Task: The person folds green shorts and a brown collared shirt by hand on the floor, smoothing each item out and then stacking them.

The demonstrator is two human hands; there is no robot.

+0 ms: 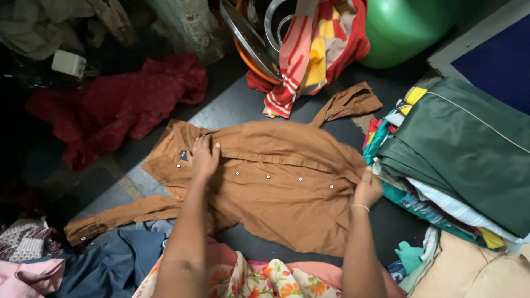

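— What lies in the middle?

— A brown button-up shirt (276, 182), spread face up on the dark floor (243, 102), collar to the left, hem to the right. One sleeve trails off near left, the other points far right. A row of pale buttons runs along the placket.

— And the hands?

— The left hand (205, 157) lies flat on the chest just beside the collar, fingers (200, 144) spread and pressing on the cloth. The right hand (367, 189) is at the hem end; its fingers are curled on the fabric edge, apparently pinching it, though the grip itself is hidden behind the hand. A thin bangle (360, 207) circles that wrist.

— What surrounds the shirt?

— To the right, touching its hem side, a stack of folded clothes (441, 187) topped by a dark green garment (464, 149). Far left, a crumpled red garment (118, 105). Straight beyond, a striped red-and-yellow cloth (314, 49) draped over metal plates (251, 38), with a green tub (408, 27) beside it. Near left, a blue garment (110, 259) and a pink cloth (27, 278). Nearest of all, floral fabric (248, 278) between the person's forearms.
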